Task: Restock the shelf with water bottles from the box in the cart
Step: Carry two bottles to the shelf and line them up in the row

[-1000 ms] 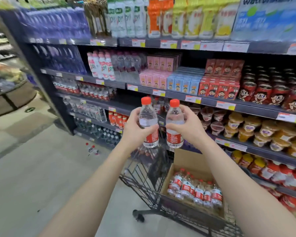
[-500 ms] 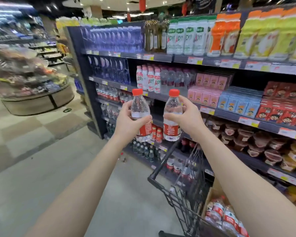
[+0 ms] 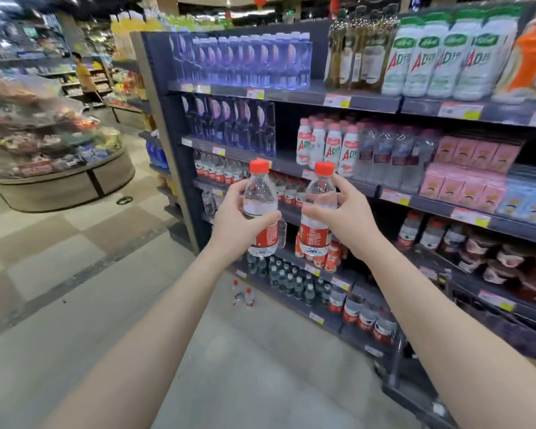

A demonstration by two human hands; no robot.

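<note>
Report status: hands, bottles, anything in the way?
Left hand and right hand each hold one upright water bottle. Neither on the shelf yet. Two small bottles on floor below.

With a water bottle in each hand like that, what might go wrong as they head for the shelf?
Two small bottles stand on the floor near the shelf's base, so a step forward might kick or trip on them. Both the left hand and right hand are full, so neither can clear a gap among the packed red-capped bottles, and pushing one in might topple its neighbours.
</note>
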